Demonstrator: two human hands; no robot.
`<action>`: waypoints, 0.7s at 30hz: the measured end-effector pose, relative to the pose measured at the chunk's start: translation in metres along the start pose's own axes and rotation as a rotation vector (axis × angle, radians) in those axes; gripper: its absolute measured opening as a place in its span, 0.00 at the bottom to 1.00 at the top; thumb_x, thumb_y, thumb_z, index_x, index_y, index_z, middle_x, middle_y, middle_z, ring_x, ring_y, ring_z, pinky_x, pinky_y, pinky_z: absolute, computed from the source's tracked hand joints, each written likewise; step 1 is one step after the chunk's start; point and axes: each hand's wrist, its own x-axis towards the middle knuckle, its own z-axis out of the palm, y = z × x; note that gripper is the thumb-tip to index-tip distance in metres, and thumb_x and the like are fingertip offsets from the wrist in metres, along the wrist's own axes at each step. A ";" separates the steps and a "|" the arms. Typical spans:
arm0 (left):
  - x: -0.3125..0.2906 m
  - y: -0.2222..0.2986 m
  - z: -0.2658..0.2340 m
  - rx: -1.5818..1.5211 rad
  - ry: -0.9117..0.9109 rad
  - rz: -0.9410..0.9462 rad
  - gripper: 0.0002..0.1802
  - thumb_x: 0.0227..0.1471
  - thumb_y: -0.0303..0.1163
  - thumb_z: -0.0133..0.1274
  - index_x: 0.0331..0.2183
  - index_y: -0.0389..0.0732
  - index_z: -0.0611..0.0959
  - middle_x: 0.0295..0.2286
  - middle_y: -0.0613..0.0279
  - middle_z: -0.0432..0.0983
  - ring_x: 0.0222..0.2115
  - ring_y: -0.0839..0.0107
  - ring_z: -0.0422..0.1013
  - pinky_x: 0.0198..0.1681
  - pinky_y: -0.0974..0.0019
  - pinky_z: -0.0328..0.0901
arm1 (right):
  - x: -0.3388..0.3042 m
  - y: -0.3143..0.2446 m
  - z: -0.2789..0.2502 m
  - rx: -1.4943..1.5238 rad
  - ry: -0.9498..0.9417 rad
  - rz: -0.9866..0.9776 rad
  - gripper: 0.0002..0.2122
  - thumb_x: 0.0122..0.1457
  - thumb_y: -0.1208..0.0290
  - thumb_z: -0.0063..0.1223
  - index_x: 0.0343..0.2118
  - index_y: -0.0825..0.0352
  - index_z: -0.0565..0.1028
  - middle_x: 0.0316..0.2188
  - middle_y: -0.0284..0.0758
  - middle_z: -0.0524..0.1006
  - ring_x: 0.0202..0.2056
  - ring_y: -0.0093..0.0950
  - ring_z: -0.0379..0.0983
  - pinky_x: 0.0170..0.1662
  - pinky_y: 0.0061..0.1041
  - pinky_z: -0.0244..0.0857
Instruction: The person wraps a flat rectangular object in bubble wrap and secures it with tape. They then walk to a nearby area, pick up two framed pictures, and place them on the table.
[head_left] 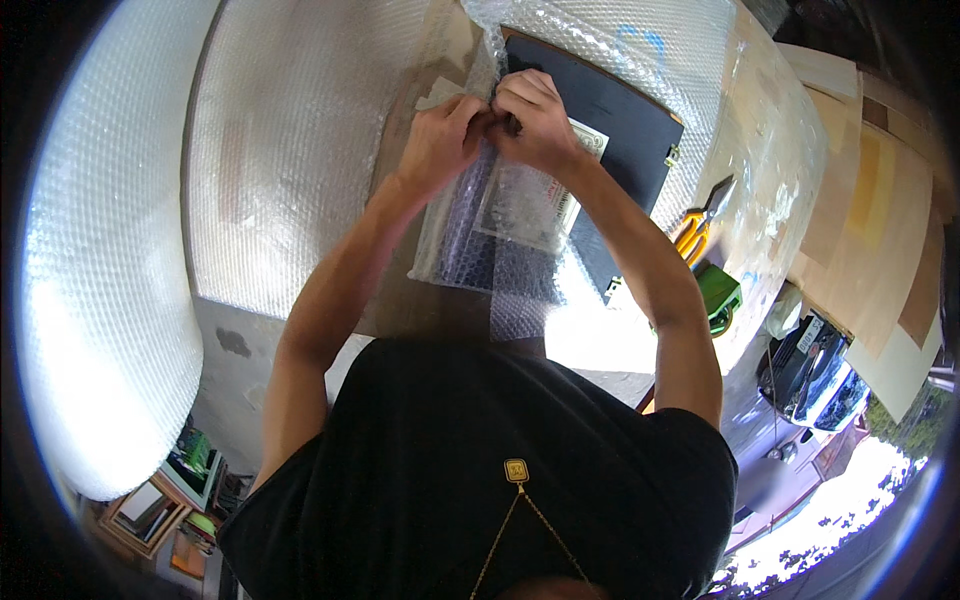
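A flat black panel [640, 145] with small metal clips on its edge lies on bubble wrap, like the back of a picture frame. On it rests a printed paper sheet [588, 140], partly under a clear bubble wrap flap [525, 205]. My left hand [445, 140] and my right hand [535, 120] meet at the panel's left side, fingers closed and pinching the upper edge of the bubble wrap. The exact spot between the fingertips is hidden by the hands. A beige piece of paper or tape [438, 95] shows beside my left hand.
Orange-handled shears [695, 235] and a green tape dispenser [718, 296] lie right of the panel. A large bubble wrap roll [110, 250] stands at the left, and a bubble wrap sheet [280, 150] covers the table. Cardboard sheets [865, 210] lie at the right.
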 end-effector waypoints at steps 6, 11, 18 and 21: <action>0.009 -0.006 -0.001 -0.154 -0.053 0.022 0.09 0.48 0.25 0.57 0.35 0.40 0.79 0.30 0.55 0.78 0.29 0.60 0.77 0.30 0.63 0.70 | -0.005 -0.002 -0.004 0.039 0.000 0.088 0.16 0.35 0.76 0.55 0.33 0.65 0.72 0.28 0.37 0.74 0.36 0.38 0.71 0.46 0.34 0.62; 0.004 -0.008 0.005 -0.246 -0.045 -0.222 0.07 0.51 0.32 0.59 0.32 0.39 0.82 0.26 0.58 0.78 0.25 0.73 0.73 0.30 0.69 0.67 | -0.014 -0.003 0.005 0.041 0.049 0.084 0.14 0.41 0.72 0.53 0.35 0.60 0.74 0.32 0.38 0.77 0.38 0.38 0.73 0.49 0.37 0.61; 0.011 -0.033 0.005 -0.360 -0.156 -0.246 0.07 0.51 0.29 0.59 0.29 0.35 0.81 0.24 0.69 0.74 0.26 0.80 0.68 0.33 0.75 0.63 | -0.086 -0.092 -0.054 -0.265 0.522 0.450 0.09 0.42 0.74 0.56 0.30 0.63 0.77 0.34 0.36 0.76 0.44 0.36 0.71 0.53 0.38 0.58; 0.009 -0.032 0.005 -0.296 -0.140 -0.272 0.06 0.51 0.29 0.59 0.28 0.35 0.82 0.25 0.70 0.75 0.26 0.81 0.68 0.33 0.75 0.64 | -0.201 -0.150 -0.124 -0.636 1.007 0.933 0.14 0.45 0.75 0.60 0.36 0.66 0.72 0.38 0.41 0.71 0.43 0.40 0.65 0.47 0.40 0.58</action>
